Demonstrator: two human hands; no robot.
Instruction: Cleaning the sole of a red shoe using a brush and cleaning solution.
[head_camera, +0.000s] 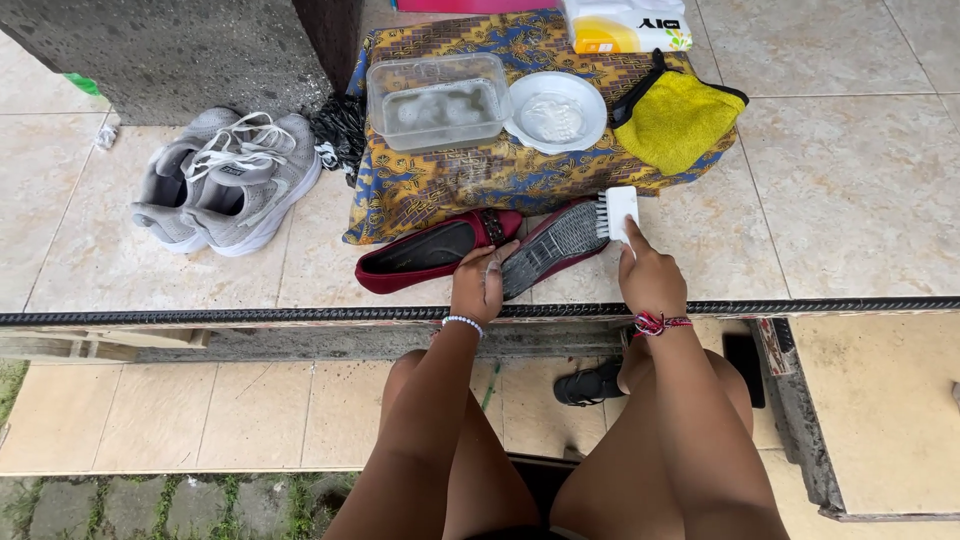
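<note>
My left hand (480, 282) grips the heel end of a dark red flat shoe (555, 245) turned sole up, its ribbed grey sole showing. My right hand (648, 275) holds a white brush (618, 212) pressed against the toe end of that sole. The matching red flat shoe (430, 252) lies upright on the tiled floor just left of my left hand. A beaded bracelet sits on my left wrist and a red woven band on my right.
A patterned blue-and-yellow cloth (470, 175) carries a clear tub of water (438, 100), a white bowl (556, 110), a yellow cloth (678, 120) and a white packet (625, 25). Grey sneakers (225, 180) rest at the left. A black sandal (588, 385) lies on the lower step.
</note>
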